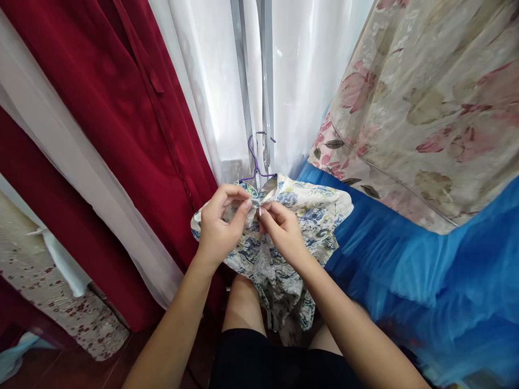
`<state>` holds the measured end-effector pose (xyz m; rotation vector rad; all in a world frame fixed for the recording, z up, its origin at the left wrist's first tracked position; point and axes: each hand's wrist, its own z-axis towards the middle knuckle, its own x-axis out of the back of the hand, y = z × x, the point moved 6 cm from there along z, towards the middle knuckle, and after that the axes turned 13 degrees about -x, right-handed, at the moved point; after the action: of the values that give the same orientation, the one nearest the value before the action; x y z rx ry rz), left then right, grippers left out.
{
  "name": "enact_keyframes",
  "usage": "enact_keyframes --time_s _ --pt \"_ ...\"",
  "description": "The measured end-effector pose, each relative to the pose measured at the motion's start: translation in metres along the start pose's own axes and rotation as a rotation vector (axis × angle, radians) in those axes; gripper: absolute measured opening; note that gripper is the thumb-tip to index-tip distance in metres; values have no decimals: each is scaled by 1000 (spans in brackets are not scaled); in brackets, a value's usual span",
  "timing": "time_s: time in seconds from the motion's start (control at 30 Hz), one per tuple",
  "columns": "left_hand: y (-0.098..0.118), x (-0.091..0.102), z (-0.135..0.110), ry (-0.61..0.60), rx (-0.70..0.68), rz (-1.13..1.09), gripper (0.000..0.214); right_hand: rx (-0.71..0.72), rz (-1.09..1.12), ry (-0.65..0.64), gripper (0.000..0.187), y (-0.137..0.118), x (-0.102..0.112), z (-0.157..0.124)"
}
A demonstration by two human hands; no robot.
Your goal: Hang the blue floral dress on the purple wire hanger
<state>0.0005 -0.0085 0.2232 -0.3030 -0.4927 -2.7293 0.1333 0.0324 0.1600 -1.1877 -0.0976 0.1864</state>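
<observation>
A small garment [308, 216] in white cloth with blue and yellow flowers hangs on a purple wire hanger [256, 162] in front of me. My left hand [221, 224] pinches the cloth near the neckline, fingers closed on it. My right hand [281, 227] pinches the same spot from the other side, fingertips almost touching the left ones. The hanger's hook rises toward a metal window frame [253, 81]. The lower part of the garment droops between my arms over my knees.
A dark red curtain [121, 119] and a sheer white curtain [211, 70] hang at the left and middle. A cream floral fabric [438, 108] over blue gauzy cloth [425, 275] fills the right. Patterned fabric [48, 292] lies at lower left on a wooden floor.
</observation>
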Motion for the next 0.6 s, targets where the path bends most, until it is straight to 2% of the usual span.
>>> enact_keyframes --time_s 0.17,0.27,0.33,0.4,0.47,0.53,0.6 --pt "10 -7 2 -59 -28 19 7 5 42 -2 28 -2 2 -9" --pt "15 -9 -2 -47 -50 85 5 17 -54 108 32 -1 6 -12" --pt "13 -4 -3 27 -57 138 8 3 -220 188 34 3 9 -12" --pt "5 9 -1 158 -50 182 11 -42 -408 188 34 11 9 -11" --pt "-11 32 3 334 -41 188 15 -97 -526 131 35 22 10 -12" --pt "-36 60 6 497 -24 141 22 -143 -529 60 34 32 12 -16" --pt "-71 86 3 602 47 51 30 -178 -449 -9 32 38 14 -22"
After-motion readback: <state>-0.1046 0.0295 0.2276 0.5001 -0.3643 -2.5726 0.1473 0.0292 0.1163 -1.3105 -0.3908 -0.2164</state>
